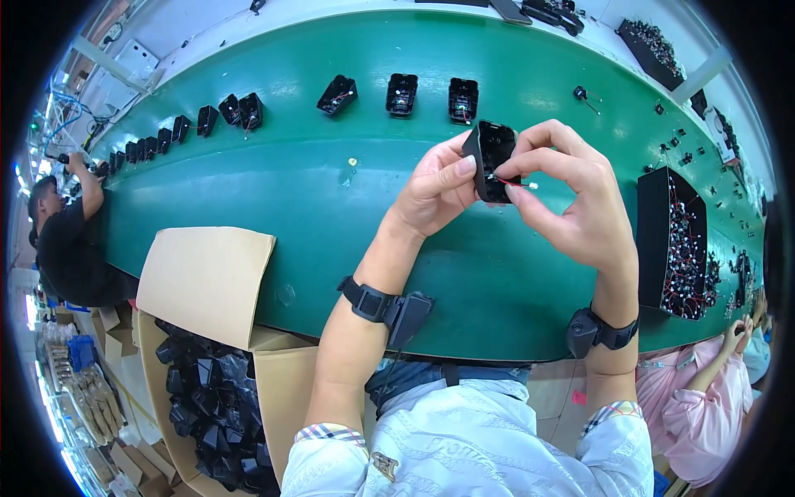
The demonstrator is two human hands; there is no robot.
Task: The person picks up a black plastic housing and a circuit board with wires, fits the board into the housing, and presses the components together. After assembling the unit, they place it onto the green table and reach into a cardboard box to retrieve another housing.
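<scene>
My left hand (435, 186) grips an open black plastic housing (495, 142) by its side, thumb along the near wall and the hollow facing up. Over its lower end is my right hand (571, 190), index finger and thumb closing on a thin red wire lead with a white connector (532, 186). The lead runs out past the housing's right edge. Whatever the fingertips touch inside the housing is partly hidden. Just beyond my hands stand two similar housings, one black housing (463, 101) with a wire showing and another black housing (402, 95) to its left.
More housings (206, 120) line the green table (348, 215) toward the left. A black bin (662, 240) of small wired parts stands at right, with loose parts (687, 157) beyond. Lower left, a cardboard box (207, 286) holds black housings. One person works far left, another in pink at right.
</scene>
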